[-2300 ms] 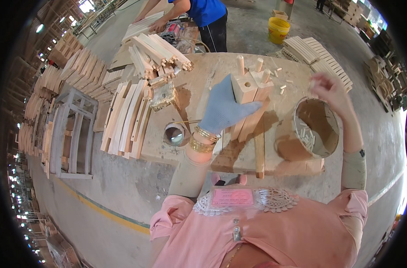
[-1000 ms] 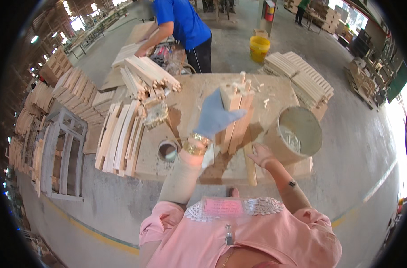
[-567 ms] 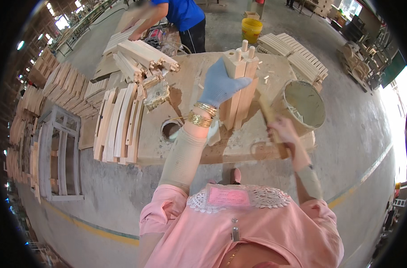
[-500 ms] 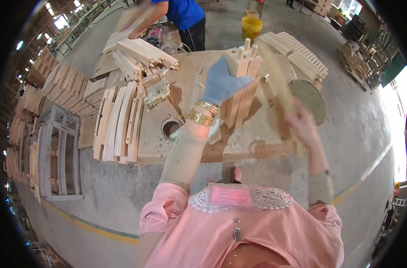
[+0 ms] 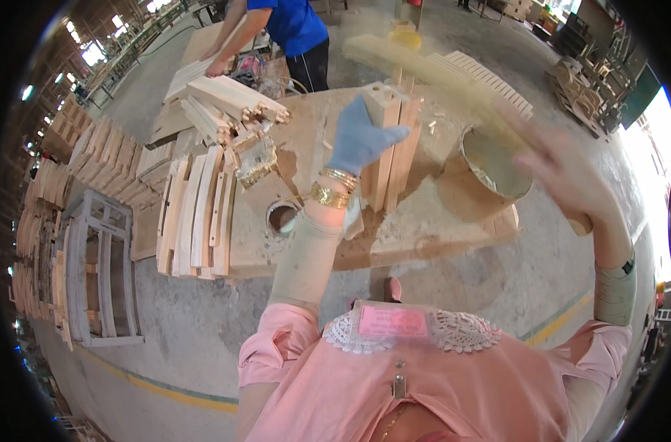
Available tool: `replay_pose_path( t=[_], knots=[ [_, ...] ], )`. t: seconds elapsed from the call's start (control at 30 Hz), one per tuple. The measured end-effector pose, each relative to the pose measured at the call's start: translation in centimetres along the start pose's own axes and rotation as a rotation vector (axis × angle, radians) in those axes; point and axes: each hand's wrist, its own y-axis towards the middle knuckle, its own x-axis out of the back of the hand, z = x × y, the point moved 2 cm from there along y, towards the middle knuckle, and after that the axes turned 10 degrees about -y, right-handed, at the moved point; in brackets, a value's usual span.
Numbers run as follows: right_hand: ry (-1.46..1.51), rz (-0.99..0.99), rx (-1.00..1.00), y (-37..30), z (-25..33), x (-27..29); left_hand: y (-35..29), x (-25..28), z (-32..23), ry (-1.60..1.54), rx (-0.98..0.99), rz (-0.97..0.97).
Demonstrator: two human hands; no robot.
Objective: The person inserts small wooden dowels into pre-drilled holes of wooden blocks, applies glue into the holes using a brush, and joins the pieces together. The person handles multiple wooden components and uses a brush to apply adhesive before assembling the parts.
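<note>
My left hand (image 5: 361,140), in a blue-grey glove, is closed around upright wooden posts (image 5: 379,173) standing side by side on the table. Small round holes show in the top of the nearer post, and pale dowels behind are partly hidden by blur. To the right, my bare right hand (image 5: 560,166) grips a long wooden stick (image 5: 453,81), which is smeared by motion and reaches above and beyond the posts. Its near end (image 5: 579,222) sticks out below my hand.
A large round tub (image 5: 464,184) stands at the table's right, and a small pot (image 5: 282,216) near its front edge. Wooden slats (image 5: 195,214) and drilled pieces (image 5: 236,99) are stacked at left. Beyond them a person in a blue shirt (image 5: 297,28) handles wood.
My right hand has risen and swung outward to the right, lifting the stick up across the far side. My left hand keeps its hold on the posts. The view has shifted slightly.
</note>
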Motion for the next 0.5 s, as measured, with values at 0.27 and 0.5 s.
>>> replay_pose_path(
  t=[0.27,0.5],
  knots=[
    [0.019,-0.056,0.142,-0.1,-1.2,-2.0,-0.3,0.0,-0.7,-0.018,-0.019,0.029],
    [0.264,-0.057,-0.151,0.1,-4.8,-11.6,-4.7,4.7,-2.8,0.045,0.065,-0.135]
  ],
)
